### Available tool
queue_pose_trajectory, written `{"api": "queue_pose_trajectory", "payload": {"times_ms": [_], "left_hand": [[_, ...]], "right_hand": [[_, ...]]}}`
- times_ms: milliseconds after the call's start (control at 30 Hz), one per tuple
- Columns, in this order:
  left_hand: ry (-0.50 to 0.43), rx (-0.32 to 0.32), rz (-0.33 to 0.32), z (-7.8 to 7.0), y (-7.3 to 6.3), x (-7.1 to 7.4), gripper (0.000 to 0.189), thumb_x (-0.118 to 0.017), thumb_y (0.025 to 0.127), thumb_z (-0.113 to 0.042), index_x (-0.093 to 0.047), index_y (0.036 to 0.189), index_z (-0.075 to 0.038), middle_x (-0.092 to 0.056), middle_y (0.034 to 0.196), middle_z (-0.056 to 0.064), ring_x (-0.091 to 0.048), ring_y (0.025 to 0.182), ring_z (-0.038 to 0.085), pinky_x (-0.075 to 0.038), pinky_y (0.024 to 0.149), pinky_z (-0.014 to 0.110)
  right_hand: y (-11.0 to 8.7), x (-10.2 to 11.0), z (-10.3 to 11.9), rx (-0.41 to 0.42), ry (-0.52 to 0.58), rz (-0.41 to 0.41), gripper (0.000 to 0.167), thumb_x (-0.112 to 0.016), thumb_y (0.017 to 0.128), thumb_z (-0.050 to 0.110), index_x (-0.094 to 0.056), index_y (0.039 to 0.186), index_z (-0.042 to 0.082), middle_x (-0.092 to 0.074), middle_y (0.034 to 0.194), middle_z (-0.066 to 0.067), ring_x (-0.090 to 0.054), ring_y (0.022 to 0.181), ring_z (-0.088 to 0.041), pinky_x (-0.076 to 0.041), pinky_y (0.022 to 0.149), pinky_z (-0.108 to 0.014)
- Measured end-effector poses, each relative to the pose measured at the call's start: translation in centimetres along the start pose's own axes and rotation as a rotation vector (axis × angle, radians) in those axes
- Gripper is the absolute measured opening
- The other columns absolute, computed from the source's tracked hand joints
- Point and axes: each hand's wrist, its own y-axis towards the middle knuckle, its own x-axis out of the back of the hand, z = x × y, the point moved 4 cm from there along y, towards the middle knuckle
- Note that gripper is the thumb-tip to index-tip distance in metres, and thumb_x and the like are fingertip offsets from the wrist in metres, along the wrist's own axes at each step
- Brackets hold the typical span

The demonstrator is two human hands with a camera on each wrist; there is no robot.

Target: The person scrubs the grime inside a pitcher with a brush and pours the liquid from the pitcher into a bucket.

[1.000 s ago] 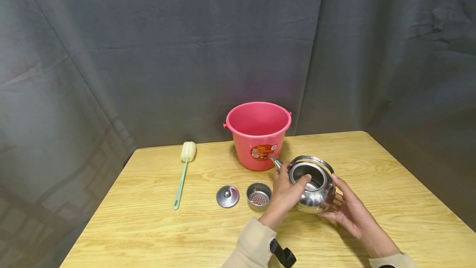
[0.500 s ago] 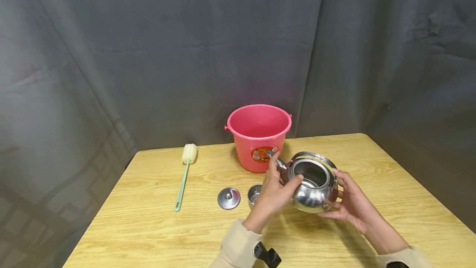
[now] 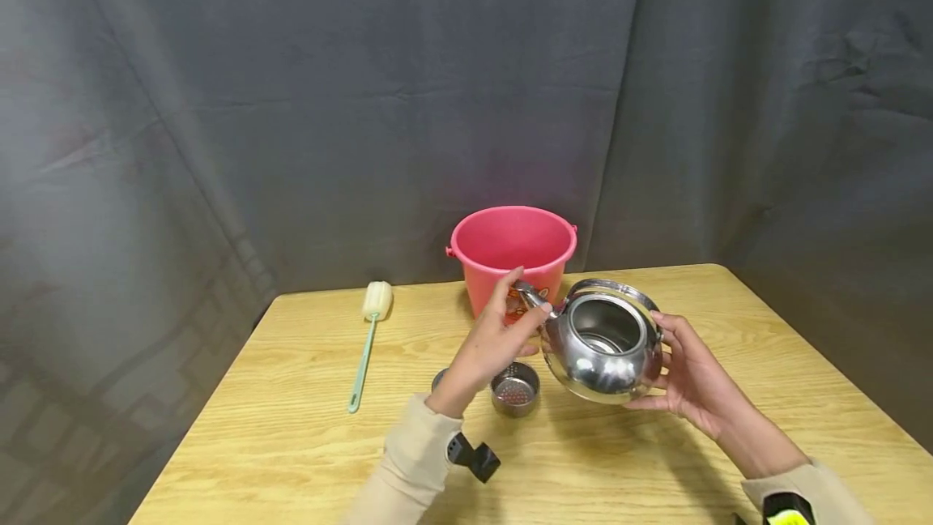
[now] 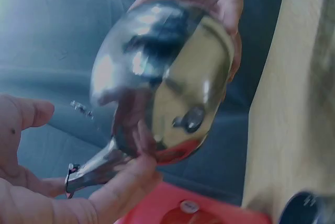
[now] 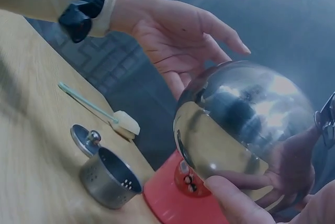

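My right hand grips a shiny steel teapot by its right side, with fingers beneath it. The teapot is held above the table and tilted, its lidless mouth facing the head camera. Around the spout lie the spread fingers of my left hand. In the left wrist view one left finger touches the teapot body near the spout's base, while the thumb stands apart from it. A perforated steel strainer sits on the table below. The knobbed lid beside it is mostly hidden from the head view by my left arm.
A pink bucket stands at the back of the wooden table, behind the spout. Further left lies a sponge bottle brush with a green handle. Grey curtains hang behind and at the sides.
My left hand has slid leftward from the teapot's mouth to its spout. The teapot has risen slightly and its mouth is turned more toward the head camera; my right hand keeps hold.
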Motion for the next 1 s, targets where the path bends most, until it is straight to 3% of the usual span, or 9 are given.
{"api": "queue_pose_trajectory", "payload": {"times_ms": [133,267,433,567,667,800,1000], "left_hand": [[-0.054,0.034,0.048,-1.1,1.0,1.4,0.061,-0.063,0.095,-0.025,-0.035,0.148,-0.013,-0.053,0.113,0.017,-0.067,0.082,0.029,-0.057,0.071,0.041],[-0.073,0.049,0.07,-1.6,1.9,2.6,0.057,-0.06,0.096,-0.022,-0.035,0.146,-0.009,-0.054,0.106,0.02,-0.069,0.077,0.031,-0.057,0.067,0.045],[-0.022,0.077,0.074,-1.8,2.3,4.0,0.056,-0.059,0.096,-0.026,-0.036,0.144,-0.009,-0.056,0.112,0.019,-0.069,0.078,0.032,-0.056,0.066,0.046],[0.025,0.108,0.082,-2.1,2.5,4.7,0.055,-0.061,0.095,-0.028,-0.04,0.142,-0.009,-0.059,0.106,0.021,-0.068,0.072,0.028,-0.056,0.067,0.048],[0.052,0.133,0.089,-2.6,2.8,5.3,0.054,-0.062,0.094,-0.03,-0.042,0.14,-0.009,-0.057,0.105,0.022,-0.066,0.069,0.026,-0.056,0.067,0.046],[0.047,0.147,0.094,-3.4,3.3,6.0,0.054,-0.063,0.094,-0.031,-0.043,0.139,-0.009,-0.055,0.111,0.02,-0.066,0.068,0.026,-0.057,0.066,0.041],[0.039,0.14,0.071,-4.4,4.1,6.9,0.05,-0.066,0.092,-0.028,-0.047,0.133,-0.007,-0.058,0.101,0.019,-0.064,0.065,0.024,-0.057,0.065,0.039]], "right_hand": [[0.8,-1.1,1.2,0.006,-0.033,0.032,0.055,-0.038,0.097,0.045,-0.021,0.142,0.02,-0.005,0.147,-0.02,-0.047,0.108,-0.031,-0.046,0.078,-0.065],[1.7,-2.2,2.1,0.0,-0.053,0.074,0.06,-0.039,0.097,0.046,-0.016,0.145,0.019,-0.006,0.145,-0.02,-0.045,0.108,-0.033,-0.047,0.078,-0.064],[2.8,-3.4,2.6,-0.001,-0.083,0.132,0.051,-0.041,0.096,0.044,-0.027,0.139,0.021,-0.013,0.143,-0.022,-0.047,0.108,-0.035,-0.049,0.076,-0.063],[3.5,-4.0,3.0,0.01,-0.093,0.167,0.036,-0.041,0.097,0.04,-0.038,0.129,0.024,-0.019,0.139,-0.024,-0.05,0.106,-0.036,-0.05,0.075,-0.062],[3.9,-4.6,3.4,0.008,-0.1,0.179,0.045,-0.042,0.096,0.038,-0.031,0.136,0.018,-0.023,0.136,-0.025,-0.053,0.105,-0.034,-0.049,0.076,-0.062],[4.4,-5.4,4.2,0.006,-0.114,0.191,0.066,-0.045,0.095,0.037,-0.012,0.145,0.01,-0.024,0.136,-0.027,-0.055,0.103,-0.032,-0.048,0.078,-0.062],[5.6,-6.3,5.3,0.018,-0.138,0.218,0.071,-0.047,0.094,0.036,-0.007,0.147,0.009,-0.023,0.135,-0.027,-0.056,0.103,-0.029,-0.049,0.08,-0.059]]}}
